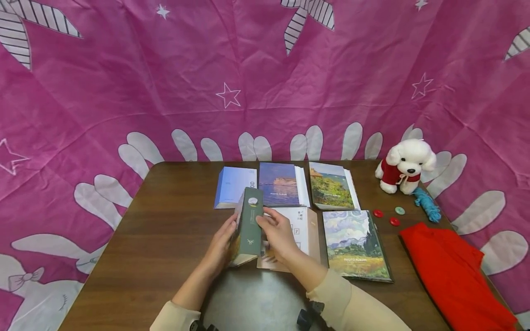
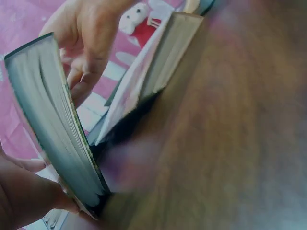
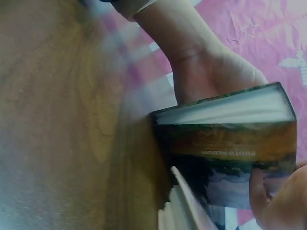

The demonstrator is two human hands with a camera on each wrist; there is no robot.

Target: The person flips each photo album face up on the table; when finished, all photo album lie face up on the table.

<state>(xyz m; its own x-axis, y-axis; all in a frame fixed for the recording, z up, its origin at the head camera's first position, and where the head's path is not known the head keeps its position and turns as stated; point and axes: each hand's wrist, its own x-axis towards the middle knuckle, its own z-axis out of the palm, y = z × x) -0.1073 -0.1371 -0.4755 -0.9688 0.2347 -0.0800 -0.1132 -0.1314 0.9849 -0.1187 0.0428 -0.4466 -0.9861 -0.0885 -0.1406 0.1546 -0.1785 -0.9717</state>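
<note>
Head view, left hand and right hand, fingers holding green-spined album between them

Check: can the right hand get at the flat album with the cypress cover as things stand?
Probably yes: the cypress-cover album lies flat to the right, nothing on top. But the right hand is holding the green-spined album, so it would likely need to let go first.

Two hands, six books, three discs (two red), one toy dog
</note>
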